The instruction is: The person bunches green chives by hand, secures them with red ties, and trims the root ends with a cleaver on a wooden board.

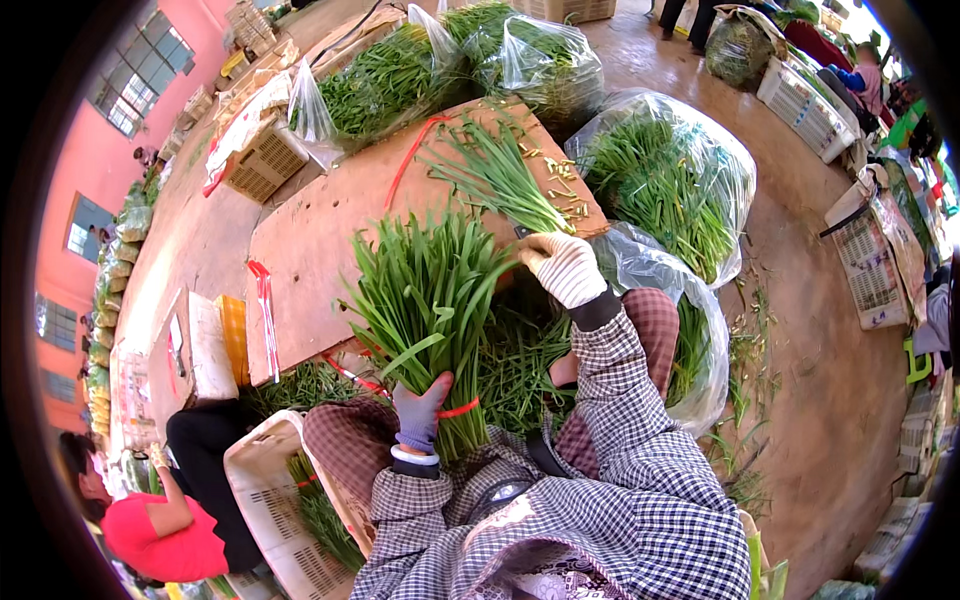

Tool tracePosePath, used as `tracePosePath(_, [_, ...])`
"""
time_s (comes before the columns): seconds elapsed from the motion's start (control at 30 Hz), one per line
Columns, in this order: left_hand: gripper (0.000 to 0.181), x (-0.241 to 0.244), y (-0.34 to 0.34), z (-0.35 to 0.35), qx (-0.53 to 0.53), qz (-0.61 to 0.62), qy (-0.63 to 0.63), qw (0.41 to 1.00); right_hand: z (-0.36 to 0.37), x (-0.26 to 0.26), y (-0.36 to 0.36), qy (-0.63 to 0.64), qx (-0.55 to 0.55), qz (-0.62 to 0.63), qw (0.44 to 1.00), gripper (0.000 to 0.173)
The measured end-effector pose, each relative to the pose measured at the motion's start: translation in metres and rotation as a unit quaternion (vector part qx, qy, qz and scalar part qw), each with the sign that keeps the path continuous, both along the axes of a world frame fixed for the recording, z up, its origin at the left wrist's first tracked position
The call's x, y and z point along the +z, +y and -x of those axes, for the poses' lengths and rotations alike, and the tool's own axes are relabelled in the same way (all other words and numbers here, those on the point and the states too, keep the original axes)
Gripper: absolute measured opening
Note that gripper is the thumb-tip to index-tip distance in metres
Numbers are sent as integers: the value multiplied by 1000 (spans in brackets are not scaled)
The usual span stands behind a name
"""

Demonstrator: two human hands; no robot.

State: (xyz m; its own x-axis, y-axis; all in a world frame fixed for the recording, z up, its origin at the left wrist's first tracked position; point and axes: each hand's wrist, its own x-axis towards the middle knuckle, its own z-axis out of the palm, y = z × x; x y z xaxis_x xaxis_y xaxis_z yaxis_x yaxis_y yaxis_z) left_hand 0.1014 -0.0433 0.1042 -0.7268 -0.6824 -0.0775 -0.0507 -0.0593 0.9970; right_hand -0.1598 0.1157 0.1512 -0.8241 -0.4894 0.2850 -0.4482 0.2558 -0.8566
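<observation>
My left hand [422,411], in a grey-purple glove, grips an upright bundle of garlic chives [431,300] near its base. A red tie [458,409] rings the stalks just beside the thumb. My right hand [564,267], in a pale striped glove, is at the board's near right edge, its fingertips pinching a leaf at the bundle's upper right side. Beyond it, a loose sheaf of chives [517,184] lies on the wooden board [322,225]. A dark bit of metal [519,231] shows by the sheaf's cut ends, mostly hidden.
Cut stalk ends [562,180] litter the board's right corner; red ties [264,315] hang at its left. Plastic bags of greens [667,180] stand behind and right. A white crate [262,495] with tied bundles is at my left, beside a seated person [161,525]. A knife [176,345] lies farther left.
</observation>
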Motion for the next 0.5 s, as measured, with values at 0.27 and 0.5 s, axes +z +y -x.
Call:
tracePosePath(0.27, [34, 8, 7, -2, -3, 7, -33, 999, -14, 63, -14, -239, 73, 281, 927, 17])
tracePosePath(0.5, [34, 24, 21, 2, 14, 43, -10, 999, -42, 21, -39, 24, 126, -89, 988, 23])
